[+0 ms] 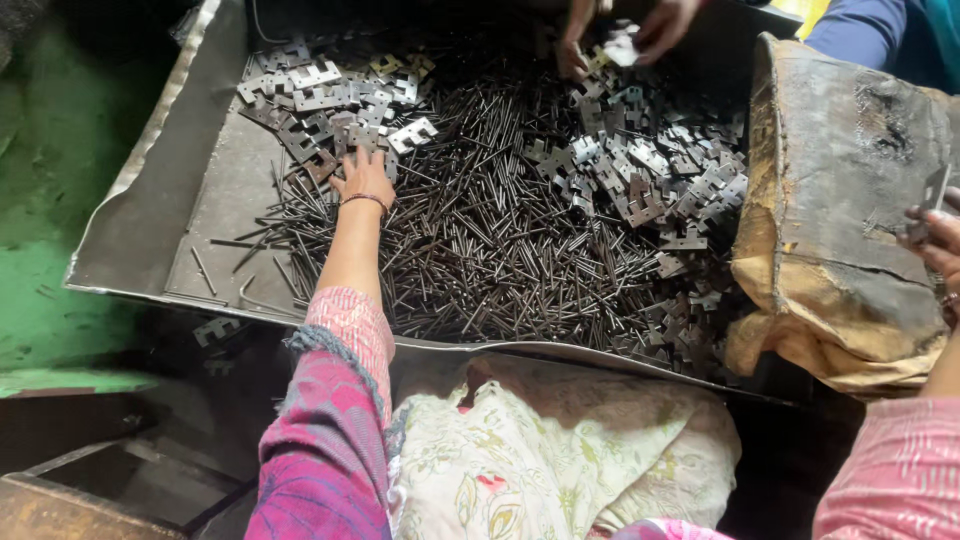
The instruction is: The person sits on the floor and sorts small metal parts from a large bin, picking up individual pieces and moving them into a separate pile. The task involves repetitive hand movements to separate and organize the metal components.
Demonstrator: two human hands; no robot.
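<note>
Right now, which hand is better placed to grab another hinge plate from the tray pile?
Left. The left hand lies on the hinge plates in the metal tray. The right hand is off by the worn block, already holding a metal piece.

A small metal workshop: a battered sheet-metal tray [150,220] heaped with steel pins [480,240] and hinge plates [650,170] fills the frame.

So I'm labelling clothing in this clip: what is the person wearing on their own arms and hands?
Left arm: a pink patterned sleeve pushed up to the forearm, a pink-purple shawl draped lower down, and a thin dark band at the wrist. Right arm: a matching pink patterned sleeve. Both hands are bare, without gloves.
</note>
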